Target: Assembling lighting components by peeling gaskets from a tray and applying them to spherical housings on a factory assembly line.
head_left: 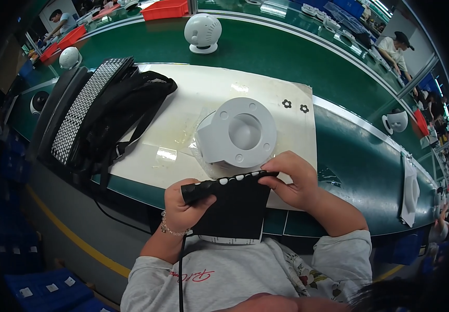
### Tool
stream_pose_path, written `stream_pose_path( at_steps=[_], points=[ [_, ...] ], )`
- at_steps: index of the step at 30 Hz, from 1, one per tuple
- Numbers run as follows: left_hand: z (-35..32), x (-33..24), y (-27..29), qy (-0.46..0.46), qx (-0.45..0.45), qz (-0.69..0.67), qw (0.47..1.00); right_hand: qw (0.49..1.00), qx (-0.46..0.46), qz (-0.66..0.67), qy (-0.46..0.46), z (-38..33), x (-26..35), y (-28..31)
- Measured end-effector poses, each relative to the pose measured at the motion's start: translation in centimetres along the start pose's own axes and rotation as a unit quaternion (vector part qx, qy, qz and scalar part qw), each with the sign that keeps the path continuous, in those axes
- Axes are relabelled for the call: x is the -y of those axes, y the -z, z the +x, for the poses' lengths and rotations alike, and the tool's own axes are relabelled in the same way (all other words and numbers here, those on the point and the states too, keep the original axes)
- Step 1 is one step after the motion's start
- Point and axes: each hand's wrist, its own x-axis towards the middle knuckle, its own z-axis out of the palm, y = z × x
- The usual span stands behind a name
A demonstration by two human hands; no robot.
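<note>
Both hands hold a black sheet (237,208) in front of my body. White round spots run along its bent top edge, and pale backing shows at its lower edge. My left hand (180,205) is closed round the curled left end. At the other end, my right hand (294,179) pinches the edge between thumb and fingers. Just beyond the sheet sits a white round housing (222,138) with a ring-shaped face, a deep central hollow and several small round recesses. Two small black flower-shaped pieces (287,104) lie to its right on the pale board (209,83).
A black mesh bag (125,99) and dark padded panels (60,114) lie at the left. White round-headed devices (203,32) stand on the green belt (266,49) beyond. Red bins (164,9) are farther back. People work at distant tables. A white part (410,190) lies at the right.
</note>
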Motion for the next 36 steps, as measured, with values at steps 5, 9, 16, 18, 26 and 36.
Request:
stream_pose_path(
  at_steps=[5,9,16,18,26,36],
  points=[
    [-0.2,0.1,0.0,0.002,0.002,0.008,1.0,0.986,0.029,-0.105,0.128,0.8,0.1,0.8],
    [0.2,-0.1,0.0,-0.021,0.025,0.029,0.999,0.981,-0.022,-0.104,0.164,0.6,0.5,0.1],
    [0.3,-0.3,0.0,-0.037,0.045,0.076,0.995,0.97,0.062,-0.15,0.182,0.6,1.3,0.2],
    [0.5,-0.3,0.0,-0.025,0.05,0.067,0.996,0.968,0.066,-0.126,0.206,0.9,1.8,0.3],
    [0.5,-0.4,0.0,-0.025,0.053,0.082,0.995,0.974,0.06,-0.169,0.139,0.9,2.1,0.1],
    [1.0,-0.2,-0.1,-0.091,0.091,0.078,0.989,0.975,0.126,0.023,0.181,1.6,2.4,-1.0]
  ],
)
